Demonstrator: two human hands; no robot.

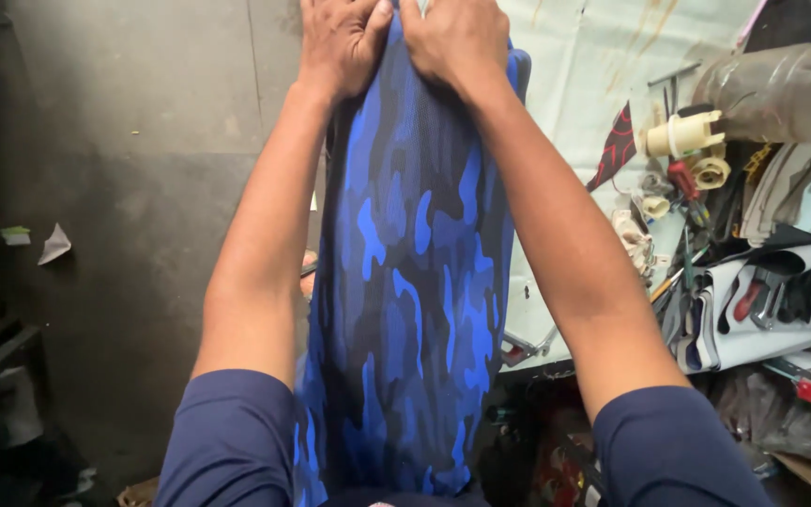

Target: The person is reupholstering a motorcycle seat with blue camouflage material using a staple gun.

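- Left hand at the top of the view, arm stretched out from a dark blue sleeve; fingers curled down and clamped on the far end of the blue camouflage fabric; the fingertips themselves are cut off by the upper edge of the picture
- Right hand just beside the left, thumbs nearly touching; its fingers likewise bent over and clamped on the same far end of the fabric
- The fabric runs from under both sets of fingers back toward the person's body, between the two forearms; pulled smooth over a long rounded form; pattern in black, dark blue and bright blue patches; what lies beneath it is hidden
- To the right of the right-hand fingers, a desk covered with a pale, stained sheet; a dark pointed scrap with red lines lies on it, near the right forearm
- Farther right of the fingers, well apart: a cream plastic fitting, a red-handled tool, rolled and folded grey and white sheet material; all heaped close together
- Left of the left-hand fingers, well apart: grey concrete floor with a scrap of white paper on it
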